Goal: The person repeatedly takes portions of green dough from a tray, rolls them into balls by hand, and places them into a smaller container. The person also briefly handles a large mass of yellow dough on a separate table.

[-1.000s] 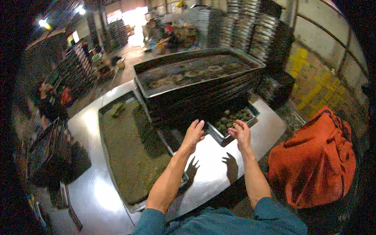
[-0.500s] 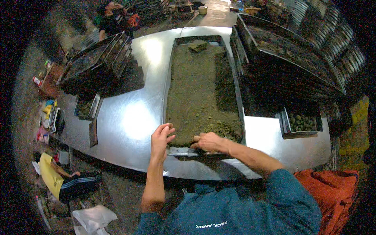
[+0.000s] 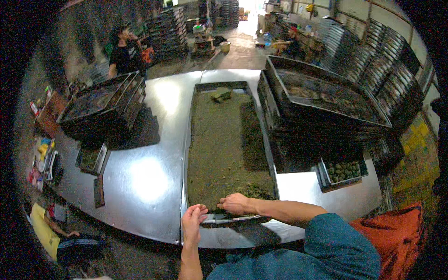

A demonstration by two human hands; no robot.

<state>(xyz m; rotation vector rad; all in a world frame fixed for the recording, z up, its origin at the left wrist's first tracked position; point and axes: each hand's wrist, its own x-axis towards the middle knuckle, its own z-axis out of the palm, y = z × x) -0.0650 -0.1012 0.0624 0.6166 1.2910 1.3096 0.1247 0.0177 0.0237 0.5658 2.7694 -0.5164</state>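
Note:
A long, shallow tray lies in front of me, filled with a layer of brownish-green, crumbly material. My left hand is over the tray's near left corner, fingers curled and fingertips close together; whatever they pinch is too small to name. Just to its right, my right hand is closed, knuckles up, at the near end of the layer. Its fingertips are hidden, so I cannot make out what it grips. Looser crumbs lie beside that wrist. A flat greenish chunk rests at the tray's far end.
Stacked dark trays stand left and right on the metal table. A small box of round green pieces sits at right, another small box at left. Several people are around, one in yellow at lower left.
The view has tilted up, so the table appears lower and more of the room shows. My left hand has come closer to the tray's near edge and my right hand, which stays about in place.

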